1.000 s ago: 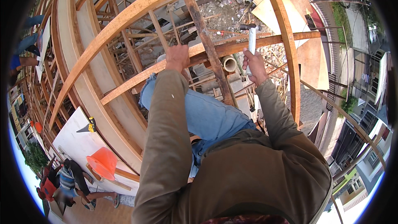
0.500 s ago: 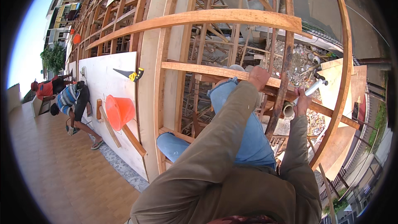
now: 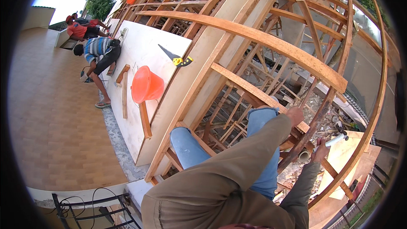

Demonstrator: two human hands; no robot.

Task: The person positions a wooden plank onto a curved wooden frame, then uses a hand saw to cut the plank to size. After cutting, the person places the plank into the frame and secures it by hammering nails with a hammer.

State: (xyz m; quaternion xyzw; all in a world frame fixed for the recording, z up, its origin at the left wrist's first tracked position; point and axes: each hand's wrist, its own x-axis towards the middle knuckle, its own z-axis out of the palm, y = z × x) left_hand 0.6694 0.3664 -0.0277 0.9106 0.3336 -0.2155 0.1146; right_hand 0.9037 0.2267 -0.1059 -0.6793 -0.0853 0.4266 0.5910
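My left hand [image 3: 294, 115] is closed on a wooden batten [image 3: 250, 87] that runs across the timber frame; its fingertips are partly hidden. In my right hand [image 3: 321, 149] is a hammer [image 3: 337, 139] with a pale handle and a dark head, its head pointing up and to the right, beyond the batten's end. A dark upright timber [image 3: 306, 133] stands between my two hands. Next to my right hand shows the round open end of a pale pipe [image 3: 304, 156]. My knees in blue jeans are set among the timbers, under my left forearm.
A white board [image 3: 146, 44] at left carries a handsaw [image 3: 174, 57], an orange bucket [image 3: 146, 85] and wood offcuts [image 3: 124, 95]. A long curved timber [image 3: 250, 34] crosses ahead. Below the open frame lies rubble. A person in a striped shirt [image 3: 96, 50] bends over the tiled floor [image 3: 72, 114].
My view has swung to the left, so the board, bucket and tiled floor show more fully. Both hands keep about the same places on the frame, the hammer still in the right.
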